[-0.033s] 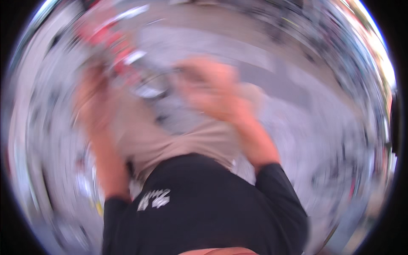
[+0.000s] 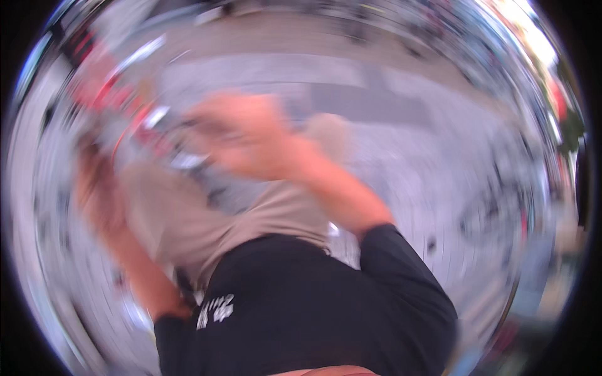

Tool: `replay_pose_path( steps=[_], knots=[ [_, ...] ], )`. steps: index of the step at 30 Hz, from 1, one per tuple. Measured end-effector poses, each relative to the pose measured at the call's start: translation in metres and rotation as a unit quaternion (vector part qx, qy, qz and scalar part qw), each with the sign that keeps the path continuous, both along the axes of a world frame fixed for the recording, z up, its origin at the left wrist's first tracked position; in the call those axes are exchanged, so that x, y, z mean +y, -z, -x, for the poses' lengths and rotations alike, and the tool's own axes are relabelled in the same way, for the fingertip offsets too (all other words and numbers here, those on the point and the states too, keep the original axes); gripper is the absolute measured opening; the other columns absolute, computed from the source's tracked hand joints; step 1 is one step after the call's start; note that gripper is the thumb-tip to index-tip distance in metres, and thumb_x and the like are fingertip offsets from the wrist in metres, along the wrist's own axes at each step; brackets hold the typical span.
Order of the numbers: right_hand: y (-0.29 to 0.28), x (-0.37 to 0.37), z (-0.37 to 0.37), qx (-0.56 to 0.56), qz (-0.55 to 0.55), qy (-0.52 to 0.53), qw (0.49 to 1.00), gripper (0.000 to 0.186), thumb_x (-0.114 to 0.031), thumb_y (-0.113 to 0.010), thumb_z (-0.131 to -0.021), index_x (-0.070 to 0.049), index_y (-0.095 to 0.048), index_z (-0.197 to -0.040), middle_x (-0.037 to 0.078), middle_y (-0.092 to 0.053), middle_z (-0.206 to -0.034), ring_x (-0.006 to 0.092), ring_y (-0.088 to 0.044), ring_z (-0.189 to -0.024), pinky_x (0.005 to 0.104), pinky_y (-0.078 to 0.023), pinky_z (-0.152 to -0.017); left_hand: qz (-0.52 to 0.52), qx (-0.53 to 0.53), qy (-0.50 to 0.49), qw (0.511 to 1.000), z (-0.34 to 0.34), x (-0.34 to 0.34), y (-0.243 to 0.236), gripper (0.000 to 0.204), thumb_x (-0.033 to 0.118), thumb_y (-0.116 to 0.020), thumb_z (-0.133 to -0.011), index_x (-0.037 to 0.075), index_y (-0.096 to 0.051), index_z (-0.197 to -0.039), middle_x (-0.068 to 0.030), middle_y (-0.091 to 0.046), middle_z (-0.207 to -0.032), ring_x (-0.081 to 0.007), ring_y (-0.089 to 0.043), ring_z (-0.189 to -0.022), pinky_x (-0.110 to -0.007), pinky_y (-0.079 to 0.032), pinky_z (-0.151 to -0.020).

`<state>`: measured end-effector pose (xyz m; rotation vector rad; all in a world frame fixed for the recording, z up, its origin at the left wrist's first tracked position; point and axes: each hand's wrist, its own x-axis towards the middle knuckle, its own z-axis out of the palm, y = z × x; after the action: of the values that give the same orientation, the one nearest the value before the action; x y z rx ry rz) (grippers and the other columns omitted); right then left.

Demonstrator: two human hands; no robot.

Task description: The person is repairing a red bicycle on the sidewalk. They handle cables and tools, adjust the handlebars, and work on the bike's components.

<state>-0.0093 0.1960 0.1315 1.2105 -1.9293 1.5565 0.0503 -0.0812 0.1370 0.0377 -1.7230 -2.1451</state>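
Observation:
Both hands are smeared by motion. My left hand point(image 2: 100, 188) is on the left, beyond my knee and beside a red object point(image 2: 103, 91). Its fingers are too blurred to read. My right hand point(image 2: 244, 138) is over my lap, near the middle, and looks bent at the fingers. Whether it holds anything cannot be made out. Just left of its fingertips are a shiny, silvery round part point(image 2: 188, 161) and a small white piece point(image 2: 157, 117). A thin orange-red curved line point(image 2: 118, 145), like a cable or tube, runs beside the left hand.
My bent legs in beige trousers point(image 2: 169, 213) lie under the hands. Pale grey ground point(image 2: 401, 182) spreads to the right, with a darker patch point(image 2: 360, 102) ahead. Blurred clutter point(image 2: 495, 207) lies at the right, and more lines the far edge.
Both hands, the red object and the silvery part appear further left in the picture. The whole scene shifts too, so my head has turned. The right hand now sits closer to the silvery part.

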Motion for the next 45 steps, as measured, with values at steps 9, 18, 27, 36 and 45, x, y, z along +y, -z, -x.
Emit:
replay_pose_path(
  steps=[9,18,27,36,45],
  knots=[
    [-0.075,0.038,-0.031,0.118,0.100,0.234,0.960,0.010,-0.019,-0.073,-0.081,-0.009,-0.074,-0.083,0.008,-0.068,-0.076,0.0325,-0.069,-0.073,0.0453,-0.052,-0.060,-0.151,0.193,0.293,0.924,0.084,0.031,-0.078,0.030,0.020,-0.055,-0.111,-0.001,-0.059,-0.133,-0.0087,-0.064,-0.128,-0.0171,-0.061,-0.097,-0.036,-0.054,-0.091],
    [-0.090,0.082,-0.120,0.213,-0.013,0.478,0.852,0.009,-0.019,-0.076,-0.083,-0.012,-0.071,-0.085,0.004,-0.065,-0.077,0.0281,-0.067,-0.071,0.0406,-0.050,-0.056,-0.188,0.238,0.382,0.873,0.127,0.162,-0.059,0.031,0.019,-0.058,-0.110,-0.007,-0.066,-0.125,-0.0155,-0.073,-0.118,-0.0244,-0.073,-0.095,-0.032,-0.060,-0.087],
    [-0.063,0.096,-0.184,0.169,-0.167,0.666,0.707,0.017,-0.017,-0.075,-0.084,-0.009,-0.061,-0.083,0.006,-0.060,-0.078,0.0300,-0.065,-0.066,0.0424,-0.050,-0.054,-0.201,0.095,0.507,0.833,0.124,0.248,-0.025,0.026,0.017,-0.063,-0.107,-0.006,-0.069,-0.117,-0.0151,-0.076,-0.107,-0.0229,-0.076,-0.088,-0.028,-0.063,-0.070],
    [-0.024,0.129,-0.275,0.119,-0.173,0.787,0.580,0.015,-0.017,-0.073,-0.085,-0.008,-0.062,-0.080,0.007,-0.061,-0.076,0.0304,-0.065,-0.064,0.0419,-0.051,-0.054,-0.150,-0.032,0.731,0.665,0.053,0.359,-0.007,0.021,0.027,-0.071,-0.104,0.006,-0.068,-0.103,-0.0040,-0.067,-0.086,-0.0128,-0.066,-0.077,-0.024,-0.051,-0.065],
    [-0.002,0.148,-0.309,-0.036,-0.073,0.796,0.600,0.012,-0.018,-0.072,-0.088,-0.006,-0.071,-0.092,0.010,-0.071,-0.088,0.0350,-0.070,-0.077,0.0453,-0.055,-0.066,-0.132,-0.160,0.812,0.546,0.060,0.391,0.042,0.018,0.025,-0.063,-0.108,0.007,-0.064,-0.110,-0.0044,-0.067,-0.095,-0.0110,-0.060,-0.079,-0.020,-0.051,-0.062]
  ],
)
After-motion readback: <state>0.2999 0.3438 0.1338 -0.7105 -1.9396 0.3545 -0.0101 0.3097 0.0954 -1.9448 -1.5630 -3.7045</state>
